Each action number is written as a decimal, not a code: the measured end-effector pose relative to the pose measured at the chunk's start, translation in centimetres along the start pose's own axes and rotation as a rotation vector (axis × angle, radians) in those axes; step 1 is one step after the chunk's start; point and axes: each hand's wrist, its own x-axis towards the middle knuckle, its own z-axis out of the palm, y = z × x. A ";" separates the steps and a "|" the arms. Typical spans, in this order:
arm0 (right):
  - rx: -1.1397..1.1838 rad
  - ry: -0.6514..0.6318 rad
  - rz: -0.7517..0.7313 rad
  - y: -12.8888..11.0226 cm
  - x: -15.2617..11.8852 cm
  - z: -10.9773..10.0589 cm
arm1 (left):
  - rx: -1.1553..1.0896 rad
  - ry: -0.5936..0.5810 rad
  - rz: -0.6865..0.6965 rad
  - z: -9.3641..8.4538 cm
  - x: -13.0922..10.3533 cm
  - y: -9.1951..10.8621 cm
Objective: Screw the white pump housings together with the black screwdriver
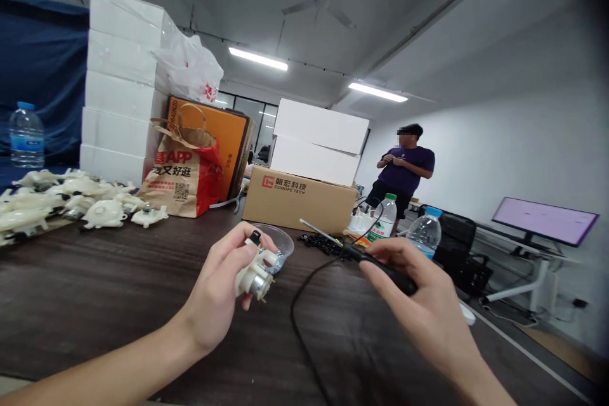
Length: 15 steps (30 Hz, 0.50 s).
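Observation:
My left hand (216,282) is closed around a small white plastic motor assembly (254,279), whose silver motor end faces right, with a small black part on top. Gripped in my right hand (423,304) is a black-handled screwdriver (380,269), its metal shaft slanting up and left. The tip is apart from the motor assembly. Partly hidden behind my left hand, a clear plastic bowl (285,244) holds small metallic pieces. A pile of small black parts (320,245) lies to the right of the bowl.
Many similar white assemblies (104,214) are heaped at left. Behind stand a paper bag (178,177), stacked white boxes (118,89) and a cardboard box (297,200). Water bottles (425,231) stand at right. A black cable (295,317) crosses the table. A person (404,165) stands beyond.

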 end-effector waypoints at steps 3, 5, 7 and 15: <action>0.085 0.126 -0.210 -1.3 -1.8 0.8 | -0.054 0.016 0.016 -0.1 0.3 -0.1; 0.125 0.167 -0.319 -1.8 -2.8 1.3 | -0.082 0.020 0.024 -0.1 0.4 -0.2; 0.164 0.164 -0.402 -2.1 -3.4 1.9 | -0.100 0.024 0.029 -0.1 0.5 -0.3; 0.200 0.052 -0.502 -2.7 -3.2 2.9 | -0.103 0.025 0.038 -0.1 0.5 -0.2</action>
